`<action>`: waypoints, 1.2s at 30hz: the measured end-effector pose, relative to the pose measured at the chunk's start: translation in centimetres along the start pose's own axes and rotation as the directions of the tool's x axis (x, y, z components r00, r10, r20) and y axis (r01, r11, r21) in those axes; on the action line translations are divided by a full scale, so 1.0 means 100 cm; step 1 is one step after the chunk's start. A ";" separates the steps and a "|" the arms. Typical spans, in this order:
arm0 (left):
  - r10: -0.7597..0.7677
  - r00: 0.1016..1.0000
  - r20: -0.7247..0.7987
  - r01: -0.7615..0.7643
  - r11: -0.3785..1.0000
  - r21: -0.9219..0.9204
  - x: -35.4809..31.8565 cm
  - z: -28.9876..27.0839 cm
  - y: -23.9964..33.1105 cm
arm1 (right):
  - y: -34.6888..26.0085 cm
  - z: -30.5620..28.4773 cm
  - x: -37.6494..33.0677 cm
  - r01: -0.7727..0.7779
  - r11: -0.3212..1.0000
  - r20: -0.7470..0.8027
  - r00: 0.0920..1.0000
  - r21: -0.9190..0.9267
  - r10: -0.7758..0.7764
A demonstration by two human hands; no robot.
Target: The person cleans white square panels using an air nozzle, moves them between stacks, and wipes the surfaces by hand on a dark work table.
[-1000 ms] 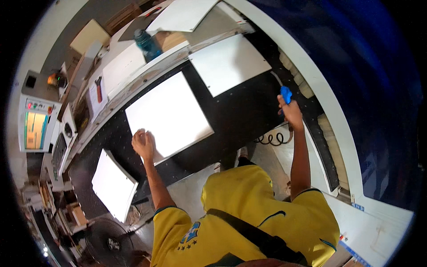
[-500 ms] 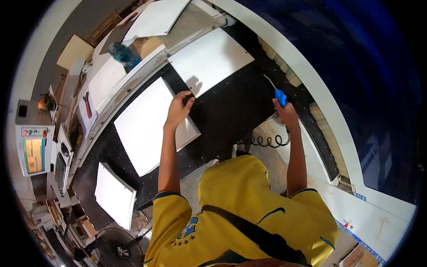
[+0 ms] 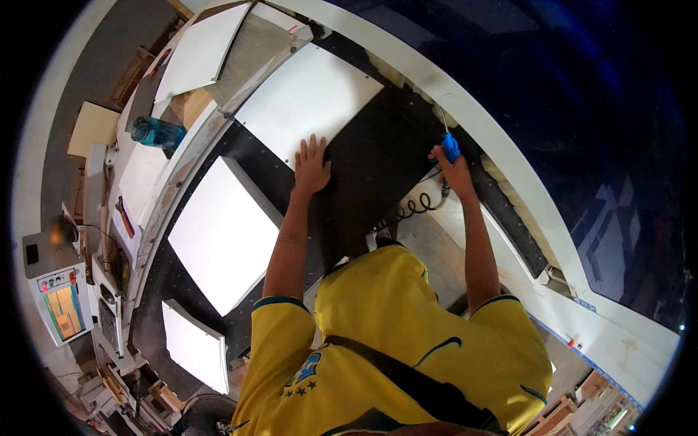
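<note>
My left hand point(image 3: 313, 167) lies with its fingers stretched out at the near edge of a large white panel point(image 3: 309, 94) on the black table surface point(image 3: 371, 160). In my right hand point(image 3: 454, 171) is a blue air blow gun point(image 3: 451, 147), its thin nozzle pointing away from me. A black coiled hose point(image 3: 407, 209) hangs beside the gun below my right hand. Left of my left forearm sits a stack of white panels point(image 3: 225, 232), and a smaller stack point(image 3: 195, 345) rests nearer to me.
Along the left stand a control box with a lit screen point(image 3: 64, 311), a keyboard point(image 3: 109, 320), red-handled pliers point(image 3: 125, 216) and a teal bottle point(image 3: 158, 134). A white machine frame with a dark blue cover point(image 3: 582, 131) arches over the right side. A fan point(image 3: 211, 418) stands at lower left.
My left hand has moved from above the gap between the panels onto the far panel's near edge, its fingers now straightened. The blow gun has turned to point more directly away. The whole view has shifted.
</note>
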State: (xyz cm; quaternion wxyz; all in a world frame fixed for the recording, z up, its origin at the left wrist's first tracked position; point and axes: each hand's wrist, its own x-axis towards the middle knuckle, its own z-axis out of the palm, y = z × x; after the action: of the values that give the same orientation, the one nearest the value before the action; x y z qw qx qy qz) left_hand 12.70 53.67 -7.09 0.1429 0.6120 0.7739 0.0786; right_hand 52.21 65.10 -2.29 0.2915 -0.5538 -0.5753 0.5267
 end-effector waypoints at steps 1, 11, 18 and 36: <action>0.019 1.000 -0.025 -0.019 1.000 0.016 -0.003 0.003 -0.001 | 0.004 0.007 0.006 0.006 1.000 -0.008 1.000 -0.022 -0.006; -0.054 0.998 -0.040 0.052 0.998 -0.037 -0.045 -0.008 -0.008 | -0.010 0.057 -0.077 0.288 0.732 -0.373 0.713 -0.617 -0.594; -0.576 0.808 -0.120 0.575 0.817 -0.053 -0.048 0.020 -0.045 | -0.030 0.119 -0.044 0.485 0.664 0.110 0.846 -0.569 -0.522; -0.575 0.811 -0.106 0.535 0.802 -0.265 -0.034 0.024 -0.090 | -0.031 0.158 0.027 0.083 0.750 0.028 0.996 -0.656 -0.086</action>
State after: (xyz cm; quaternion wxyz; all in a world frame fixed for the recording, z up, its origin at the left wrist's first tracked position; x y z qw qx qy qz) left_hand 5.88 48.07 -11.61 0.1562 0.3279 0.9152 0.1744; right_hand 36.08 63.66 -4.45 0.1036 -0.5953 -0.7472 0.2767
